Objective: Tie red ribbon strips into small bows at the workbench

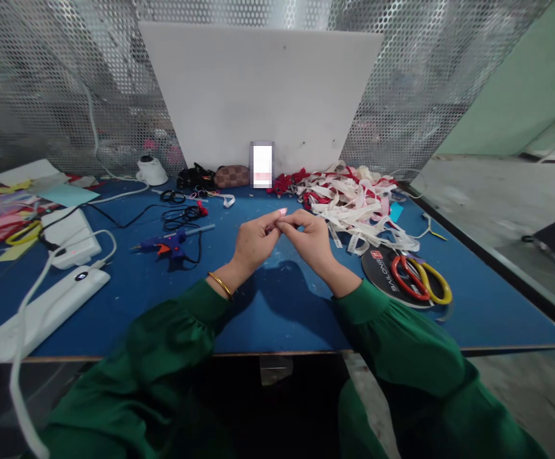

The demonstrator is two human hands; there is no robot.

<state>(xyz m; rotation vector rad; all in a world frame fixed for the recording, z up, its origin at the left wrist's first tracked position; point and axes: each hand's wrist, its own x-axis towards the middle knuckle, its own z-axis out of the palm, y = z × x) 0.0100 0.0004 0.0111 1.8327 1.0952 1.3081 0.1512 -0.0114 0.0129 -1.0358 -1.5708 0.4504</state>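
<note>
Above the middle of the blue table my left hand [256, 241] and my right hand [310, 239] meet at the fingertips. Both are closed in a pinch, thumbs against bent fingers. A small pink bit [283, 211] shows at the tips of the left hand; I cannot tell whether it is a nail or a held piece. Anything between the fingers is too small or hidden to name. A gold bangle [221, 285] circles my left wrist. Just beyond my right hand lies a tangled heap of white and red ribbons [354, 204].
A blue glue gun [165, 247] lies left of my hands, near a white power bank [48, 312] and a power strip [71, 239]. Right are red-and-yellow-handled scissors [421, 280] on a black disc [377, 271]. A lit phone [262, 164] leans on a white board [268, 95].
</note>
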